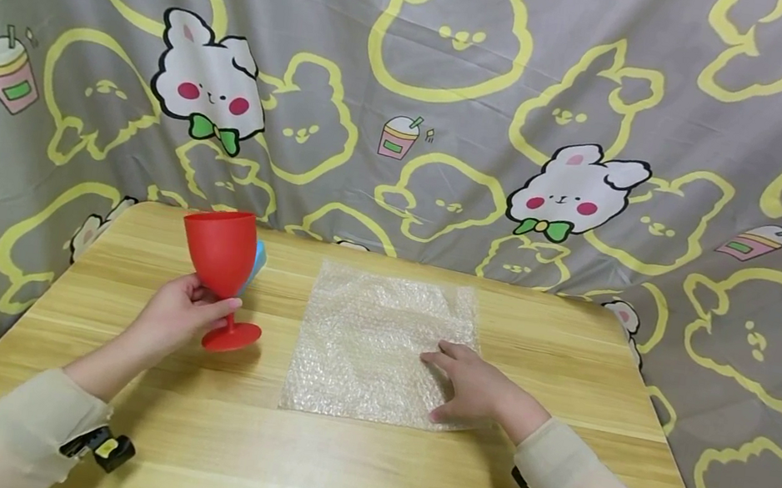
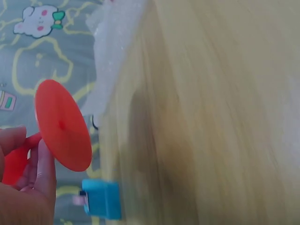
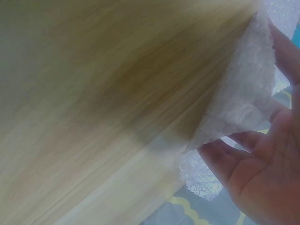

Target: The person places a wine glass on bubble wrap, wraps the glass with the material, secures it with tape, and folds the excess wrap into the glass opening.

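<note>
My left hand (image 1: 178,312) grips a red plastic goblet (image 1: 219,252) by its stem, fingers and thumb around it just below the bowl. The goblet leans slightly, mouth up, over the left side of the table. Its round foot (image 2: 65,129) faces the camera in the left wrist view. A square of clear bubble wrap (image 1: 360,349) lies flat across the table's middle. Over its right edge, my right hand (image 1: 479,388) has its fingers spread and touching the sheet. In the right wrist view, the bubble wrap (image 3: 241,93) overlaps the fingertips and partly hides them.
Behind the goblet stands a small blue object (image 1: 258,260), mostly hidden in the head view and box-like in the left wrist view. The wood-grain table (image 1: 340,481) ends at a grey curtain (image 1: 350,10) with cartoon animals, hanging behind and at both sides.
</note>
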`<action>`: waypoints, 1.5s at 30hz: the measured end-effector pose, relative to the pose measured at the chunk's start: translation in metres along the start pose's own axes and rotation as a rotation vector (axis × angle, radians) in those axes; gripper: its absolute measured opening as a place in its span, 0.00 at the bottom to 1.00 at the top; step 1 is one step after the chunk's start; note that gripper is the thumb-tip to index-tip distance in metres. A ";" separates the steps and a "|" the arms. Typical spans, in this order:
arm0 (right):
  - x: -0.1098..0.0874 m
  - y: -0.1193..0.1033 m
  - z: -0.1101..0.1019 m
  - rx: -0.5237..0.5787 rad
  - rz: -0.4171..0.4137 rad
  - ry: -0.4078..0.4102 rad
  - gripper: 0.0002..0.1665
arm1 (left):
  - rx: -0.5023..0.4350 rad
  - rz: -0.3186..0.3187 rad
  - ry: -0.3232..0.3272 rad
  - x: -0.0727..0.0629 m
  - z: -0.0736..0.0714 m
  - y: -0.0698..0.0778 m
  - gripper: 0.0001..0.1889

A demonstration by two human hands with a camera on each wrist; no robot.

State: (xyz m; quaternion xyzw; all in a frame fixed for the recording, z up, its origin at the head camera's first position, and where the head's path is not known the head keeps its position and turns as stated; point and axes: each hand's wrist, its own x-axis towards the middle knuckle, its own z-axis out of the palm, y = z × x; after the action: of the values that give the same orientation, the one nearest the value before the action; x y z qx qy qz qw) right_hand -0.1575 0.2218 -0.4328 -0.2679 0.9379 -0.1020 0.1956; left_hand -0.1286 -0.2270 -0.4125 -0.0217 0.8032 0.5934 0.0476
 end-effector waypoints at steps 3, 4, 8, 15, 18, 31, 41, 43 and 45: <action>0.000 0.000 0.001 -0.003 0.001 0.003 0.53 | -0.058 -0.019 -0.027 0.004 0.006 0.003 0.26; 0.000 0.000 0.001 -0.003 0.002 0.004 0.53 | -0.074 -0.025 -0.036 0.005 0.008 0.005 0.26; 0.001 0.001 0.001 -0.005 0.004 0.005 0.53 | -0.095 -0.026 -0.068 0.007 0.016 0.011 0.25; 0.001 0.002 0.002 -0.015 -0.005 0.006 0.53 | -0.085 -0.039 -0.102 0.010 0.030 0.019 0.24; 0.002 0.003 0.002 -0.024 -0.010 0.002 0.53 | -0.093 -0.038 -0.114 0.013 0.036 0.020 0.23; 0.003 0.003 0.003 -0.017 -0.017 0.007 0.54 | -0.094 -0.081 -0.152 0.024 0.063 0.021 0.21; 0.002 0.000 0.002 -0.003 -0.011 0.006 0.54 | -0.125 -0.131 -0.169 0.028 0.075 0.022 0.19; 0.001 -0.001 0.001 -0.001 -0.011 0.007 0.54 | -0.135 -0.140 -0.179 0.029 0.078 0.021 0.19; 0.001 -0.001 0.000 -0.005 -0.006 0.005 0.53 | -0.140 -0.144 -0.192 0.030 0.081 0.020 0.18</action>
State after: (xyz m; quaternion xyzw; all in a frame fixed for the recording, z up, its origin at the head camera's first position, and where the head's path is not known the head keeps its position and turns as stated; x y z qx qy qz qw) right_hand -0.1579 0.2198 -0.4331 -0.2710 0.9378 -0.1011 0.1921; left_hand -0.1561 -0.1430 -0.4201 -0.0256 0.7480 0.6424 0.1651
